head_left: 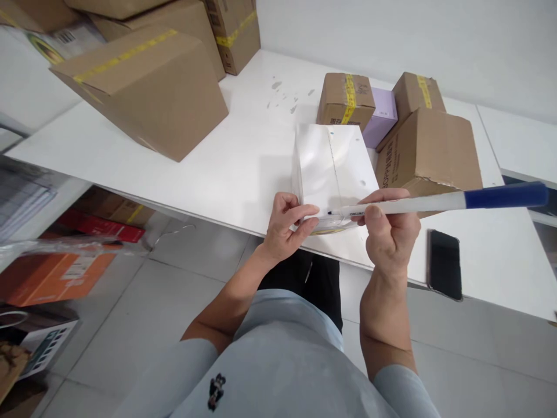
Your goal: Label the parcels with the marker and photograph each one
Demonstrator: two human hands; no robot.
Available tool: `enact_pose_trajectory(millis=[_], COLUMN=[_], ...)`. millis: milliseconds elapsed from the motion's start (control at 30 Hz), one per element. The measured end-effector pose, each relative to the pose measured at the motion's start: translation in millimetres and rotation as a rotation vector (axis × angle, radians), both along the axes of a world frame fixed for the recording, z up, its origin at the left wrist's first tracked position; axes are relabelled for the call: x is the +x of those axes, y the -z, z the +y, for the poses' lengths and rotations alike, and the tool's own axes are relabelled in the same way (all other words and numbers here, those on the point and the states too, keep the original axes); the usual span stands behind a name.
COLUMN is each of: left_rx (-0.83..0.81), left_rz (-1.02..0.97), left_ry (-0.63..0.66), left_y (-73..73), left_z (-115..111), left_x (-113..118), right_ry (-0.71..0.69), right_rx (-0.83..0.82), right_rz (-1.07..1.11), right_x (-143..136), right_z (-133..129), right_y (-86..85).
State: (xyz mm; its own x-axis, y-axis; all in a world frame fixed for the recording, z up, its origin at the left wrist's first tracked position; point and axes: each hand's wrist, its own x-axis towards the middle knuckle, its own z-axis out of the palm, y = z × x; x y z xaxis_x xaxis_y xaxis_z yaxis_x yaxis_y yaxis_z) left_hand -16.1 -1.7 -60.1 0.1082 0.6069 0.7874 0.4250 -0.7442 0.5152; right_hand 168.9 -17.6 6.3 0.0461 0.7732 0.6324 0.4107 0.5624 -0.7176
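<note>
A white box (322,168), its surface glossy like clear plastic wrap, sits at the table's front edge with a seam running along its top. My left hand (289,226) is closed on its near left corner, thumb and forefinger at the near edge. In my right hand (389,232) is a white marker pen (430,202) with a blue cap on its back end. The pen's dark tip points left and meets the wrap near the box's front edge, close to my left fingertips. Whether it presses into the wrap I cannot tell.
Behind and right of the white box stand taped brown cartons (448,145) and a lilac box (383,116). A large carton (165,98) is at the left. A black phone (444,264) overhangs the front edge of the white table (217,168). Lower left lies an orange box (65,273).
</note>
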Motion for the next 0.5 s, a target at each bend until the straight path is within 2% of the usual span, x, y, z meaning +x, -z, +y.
enact_pose_trajectory(millis=[300, 500], left_rx=[0.009, 0.005], left_rz=[-0.035, -0.014], left_ry=[0.035, 0.001], left_y=[-1.7, -2.1], left_z=[0.0, -1.4], left_x=[0.8, 1.6], right_ry=[-0.045, -0.044], right_rx=[0.011, 0.040], right_rz=[0.073, 0.493], right_x=[-0.5, 3.9], right_z=[0.9, 1.1], right_y=[0.4, -4.4])
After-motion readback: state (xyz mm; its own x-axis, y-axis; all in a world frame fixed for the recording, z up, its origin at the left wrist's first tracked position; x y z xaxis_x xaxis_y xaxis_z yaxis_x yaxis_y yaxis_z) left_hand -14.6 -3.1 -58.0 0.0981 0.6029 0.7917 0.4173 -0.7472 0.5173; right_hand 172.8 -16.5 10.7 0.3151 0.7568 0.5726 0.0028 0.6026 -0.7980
